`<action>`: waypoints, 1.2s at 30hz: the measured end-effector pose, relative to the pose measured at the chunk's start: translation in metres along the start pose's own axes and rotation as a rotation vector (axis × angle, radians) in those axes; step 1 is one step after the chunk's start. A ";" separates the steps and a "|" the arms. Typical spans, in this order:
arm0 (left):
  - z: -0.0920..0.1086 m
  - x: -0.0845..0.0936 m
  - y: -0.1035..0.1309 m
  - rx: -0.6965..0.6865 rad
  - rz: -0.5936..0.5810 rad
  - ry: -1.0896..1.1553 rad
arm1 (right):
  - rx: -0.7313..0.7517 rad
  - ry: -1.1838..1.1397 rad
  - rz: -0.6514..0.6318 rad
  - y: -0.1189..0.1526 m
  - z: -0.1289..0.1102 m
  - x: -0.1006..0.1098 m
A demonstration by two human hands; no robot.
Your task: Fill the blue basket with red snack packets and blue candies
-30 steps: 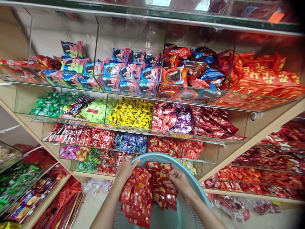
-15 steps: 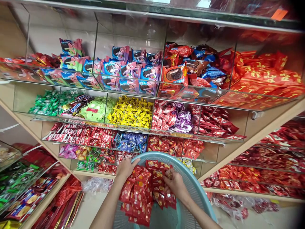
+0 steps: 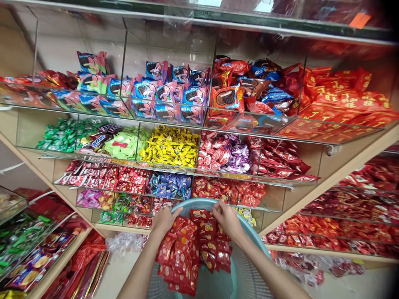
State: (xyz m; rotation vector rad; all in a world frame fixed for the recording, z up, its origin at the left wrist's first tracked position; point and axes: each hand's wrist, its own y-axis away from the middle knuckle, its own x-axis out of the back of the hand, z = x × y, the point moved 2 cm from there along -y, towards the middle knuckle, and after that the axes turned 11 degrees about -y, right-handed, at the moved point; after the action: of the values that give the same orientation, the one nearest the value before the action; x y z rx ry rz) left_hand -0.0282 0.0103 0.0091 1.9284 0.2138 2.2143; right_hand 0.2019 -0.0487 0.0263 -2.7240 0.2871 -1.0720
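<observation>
Two bunches of packets (image 3: 179,257) inside basket's (image 3: 201,202) far edge. I read left hand (image 3: 163,220) at rim, grip unclear; right hand (image 3: 229,220) pinched together, contents unclear.

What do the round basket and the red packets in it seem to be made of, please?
The basket looks like moulded plastic, with a soft sheen and a regular mesh wall. The red packets seem glossy, printed film, with bright highlights and creases; whether plastic or foil-lined, I cannot tell.

Candy shop: shelves (image 3: 102,155) hold sorted wrapped sweets (image 3: 171,146).
</observation>
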 end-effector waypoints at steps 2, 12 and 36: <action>0.000 -0.001 -0.001 -0.003 0.003 -0.001 | 0.060 0.071 0.020 -0.025 0.000 0.002; -0.002 -0.003 -0.001 0.001 0.036 0.024 | 0.273 0.368 -0.110 -0.096 0.021 -0.022; 0.000 -0.002 -0.002 -0.003 0.031 -0.019 | -0.247 -0.826 0.030 -0.011 0.023 0.011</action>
State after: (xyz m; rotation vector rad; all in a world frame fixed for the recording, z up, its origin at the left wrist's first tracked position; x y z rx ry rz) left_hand -0.0282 0.0119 0.0064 1.9640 0.1785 2.2131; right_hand 0.2266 -0.0384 0.0192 -3.0712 0.3244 0.1633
